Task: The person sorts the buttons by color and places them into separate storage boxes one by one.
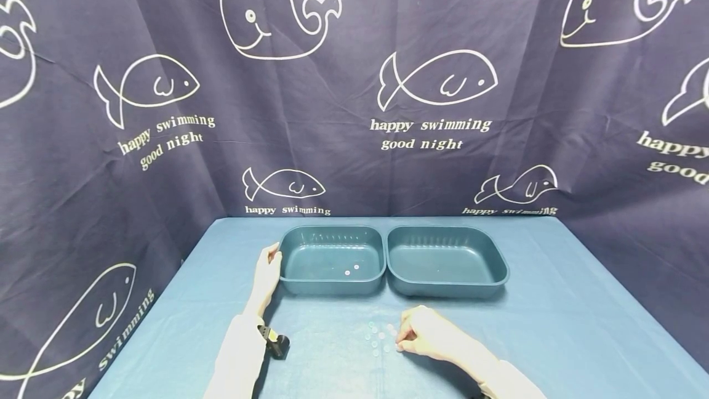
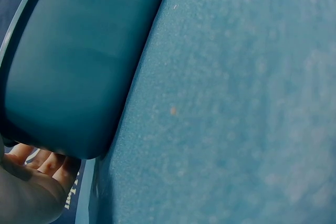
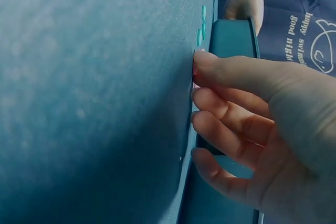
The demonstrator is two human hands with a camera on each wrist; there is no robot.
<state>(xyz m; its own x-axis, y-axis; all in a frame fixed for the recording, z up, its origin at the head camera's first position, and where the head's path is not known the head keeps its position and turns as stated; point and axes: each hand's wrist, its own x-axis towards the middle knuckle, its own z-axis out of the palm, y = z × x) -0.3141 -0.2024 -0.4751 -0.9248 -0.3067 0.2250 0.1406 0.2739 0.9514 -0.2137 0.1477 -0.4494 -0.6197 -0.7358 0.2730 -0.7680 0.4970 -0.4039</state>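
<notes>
My left hand (image 1: 267, 271) holds the left end of a teal rectangular bin (image 1: 332, 288), its fingers (image 2: 50, 163) bent against the end wall. Two small pink button-like discs (image 1: 347, 273) lie on that bin's floor. Over the table in front of the bins, my right hand (image 1: 429, 332) is low, with thumb and index finger pinching at a small pink disc (image 3: 195, 71), mostly hidden by the fingertips. Beside these fingertips lie several pale green discs (image 1: 374, 344) and a few pinkish discs (image 1: 381, 335). Two green discs (image 3: 203, 13) also show past the thumb in the right wrist view.
A second teal bin (image 1: 448, 288) stands directly right of the first, their ends close together. Both rest on a light blue tablecloth (image 1: 554, 325). Dark curtains (image 1: 354, 97) with white fish and whale drawings rise behind and at both sides.
</notes>
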